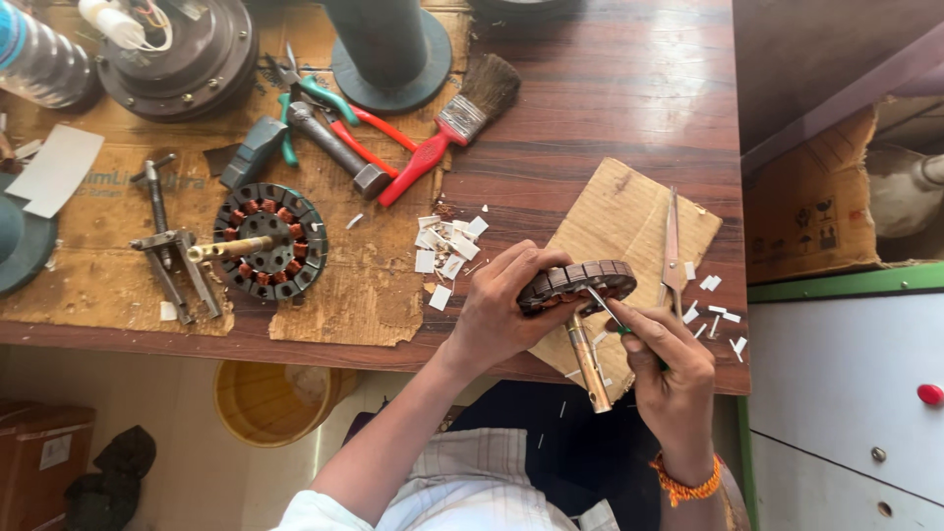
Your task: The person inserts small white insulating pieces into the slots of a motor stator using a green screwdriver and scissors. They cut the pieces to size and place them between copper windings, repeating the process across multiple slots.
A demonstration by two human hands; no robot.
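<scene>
Gripped in the left hand (497, 315), a wound stator (580, 283) sits tilted over the bench (610, 108) edge — right hand (669, 369) pinches a thin tool (605, 310) into it.
Work looks mid-step, probing the slots on the cardboard (629, 221) side; next seems to want steady pressure — scissors (673, 246) and paper slips (447, 246) lie near.

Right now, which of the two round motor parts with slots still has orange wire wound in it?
The stator lying on the cardboard mat, left of the hands, has copper-orange coils in its slots. The stator in the left hand shows bare dark slots while the right hand pokes a thin tool into it.
</scene>
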